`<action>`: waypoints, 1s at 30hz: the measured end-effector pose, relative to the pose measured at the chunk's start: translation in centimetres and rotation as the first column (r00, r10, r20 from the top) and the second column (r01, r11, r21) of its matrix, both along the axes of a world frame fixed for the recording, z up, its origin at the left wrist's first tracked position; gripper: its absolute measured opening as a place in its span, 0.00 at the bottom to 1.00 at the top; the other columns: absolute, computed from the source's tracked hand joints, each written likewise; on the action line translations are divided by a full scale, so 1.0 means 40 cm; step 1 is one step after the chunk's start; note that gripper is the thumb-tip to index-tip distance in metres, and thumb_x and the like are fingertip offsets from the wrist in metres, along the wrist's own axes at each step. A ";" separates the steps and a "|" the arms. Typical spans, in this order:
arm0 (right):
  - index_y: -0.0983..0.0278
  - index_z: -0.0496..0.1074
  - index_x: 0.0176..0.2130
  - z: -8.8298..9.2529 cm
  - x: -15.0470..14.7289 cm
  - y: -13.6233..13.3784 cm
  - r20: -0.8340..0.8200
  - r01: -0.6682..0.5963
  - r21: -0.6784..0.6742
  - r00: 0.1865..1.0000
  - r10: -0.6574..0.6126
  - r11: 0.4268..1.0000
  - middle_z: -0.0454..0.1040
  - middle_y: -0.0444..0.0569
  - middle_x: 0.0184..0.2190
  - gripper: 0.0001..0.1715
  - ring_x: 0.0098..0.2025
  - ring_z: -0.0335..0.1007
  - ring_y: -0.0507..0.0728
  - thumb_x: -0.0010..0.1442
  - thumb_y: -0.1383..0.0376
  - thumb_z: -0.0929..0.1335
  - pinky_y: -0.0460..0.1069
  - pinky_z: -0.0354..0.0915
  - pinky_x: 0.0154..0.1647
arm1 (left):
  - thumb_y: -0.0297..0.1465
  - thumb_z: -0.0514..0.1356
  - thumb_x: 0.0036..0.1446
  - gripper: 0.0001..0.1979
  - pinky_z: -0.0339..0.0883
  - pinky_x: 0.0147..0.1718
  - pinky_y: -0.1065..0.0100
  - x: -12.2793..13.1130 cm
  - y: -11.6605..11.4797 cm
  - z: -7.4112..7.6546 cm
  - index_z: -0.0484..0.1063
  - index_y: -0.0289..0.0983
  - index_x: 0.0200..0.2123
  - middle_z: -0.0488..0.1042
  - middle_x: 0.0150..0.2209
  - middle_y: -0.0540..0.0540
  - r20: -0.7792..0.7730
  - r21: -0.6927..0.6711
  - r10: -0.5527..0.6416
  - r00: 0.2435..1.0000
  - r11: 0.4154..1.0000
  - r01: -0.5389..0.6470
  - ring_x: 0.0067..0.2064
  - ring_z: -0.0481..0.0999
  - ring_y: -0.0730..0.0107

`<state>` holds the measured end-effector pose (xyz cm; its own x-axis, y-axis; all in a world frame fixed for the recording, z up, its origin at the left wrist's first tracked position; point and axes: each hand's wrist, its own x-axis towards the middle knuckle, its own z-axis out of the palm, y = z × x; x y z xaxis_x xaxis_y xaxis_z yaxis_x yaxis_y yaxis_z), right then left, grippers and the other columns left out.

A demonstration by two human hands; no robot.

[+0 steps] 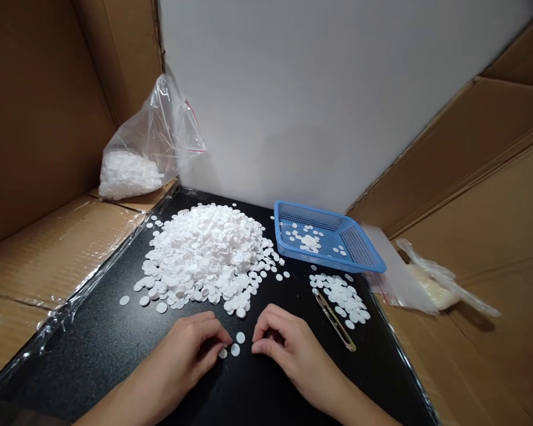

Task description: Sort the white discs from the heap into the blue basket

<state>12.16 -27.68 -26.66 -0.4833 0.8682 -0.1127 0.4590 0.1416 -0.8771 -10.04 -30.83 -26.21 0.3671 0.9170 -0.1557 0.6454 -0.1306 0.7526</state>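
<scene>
A heap of small white round discs (208, 248) lies on the black tabletop. Just in front of it are a few separate discs (235, 349) between my two hands. My left hand (199, 343) is closed, with a sliver of white disc showing at its thumb and index fingertips, beside those loose discs. My right hand (284, 343) has its fingers curled and thumb and index tips close together to the right of the discs; anything between them is too small to make out. Right of that hand, metal tweezers (335, 320) lie at a slant beside a smaller spread of discs (342, 296).
A blue mesh basket (331, 263) with scattered discs inside stands at the back right. Behind the heap to the left, a clear plastic bag (133, 171) holds more white pieces. Another bag (435, 287) rests on cardboard at the right. Cardboard and a white panel (302, 106) surround the table.
</scene>
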 end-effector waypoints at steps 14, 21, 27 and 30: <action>0.63 0.76 0.41 -0.035 -0.001 -0.003 0.160 -0.206 0.334 0.974 0.160 0.920 0.69 0.47 0.35 0.10 0.34 0.69 0.54 0.65 0.73 0.66 0.47 0.65 0.36 | 0.30 0.52 0.68 0.12 0.65 0.36 0.69 -0.026 -0.018 -0.035 0.76 0.44 0.42 0.74 0.37 0.48 0.077 0.150 0.152 0.985 0.975 -0.162 0.37 0.75 0.66; 0.62 0.69 0.31 -0.010 0.012 0.004 0.121 -0.073 0.240 0.992 0.045 0.968 0.70 0.44 0.29 0.11 0.31 0.68 0.53 0.67 0.70 0.65 0.46 0.63 0.32 | 0.32 0.64 0.61 0.05 0.66 0.36 0.68 -0.030 -0.044 -0.042 0.77 0.45 0.41 0.72 0.37 0.48 0.040 0.135 0.134 0.990 0.981 -0.138 0.38 0.74 0.63; 0.61 0.72 0.38 -0.016 0.024 0.011 0.040 -0.005 0.227 0.999 -0.005 0.974 0.72 0.47 0.33 0.13 0.35 0.71 0.56 0.70 0.68 0.60 0.48 0.65 0.35 | 0.32 0.62 0.63 0.03 0.66 0.36 0.69 -0.031 -0.044 -0.040 0.75 0.45 0.39 0.72 0.37 0.48 0.013 0.128 0.091 0.996 0.988 -0.092 0.38 0.73 0.64; 0.61 0.73 0.39 -0.023 0.026 0.011 0.022 0.015 0.222 1.000 -0.020 0.975 0.71 0.46 0.32 0.13 0.34 0.71 0.55 0.69 0.68 0.61 0.47 0.65 0.33 | 0.31 0.59 0.65 0.05 0.66 0.35 0.70 -0.034 -0.040 -0.039 0.75 0.45 0.36 0.72 0.37 0.49 0.005 0.121 0.030 1.000 0.992 -0.030 0.38 0.73 0.66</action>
<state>13.18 -27.23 -27.59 -0.4674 0.8811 0.0729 0.4832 0.3236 -0.8135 -11.41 -32.44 -27.77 0.3393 0.9398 -0.0417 0.6483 -0.2015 0.7342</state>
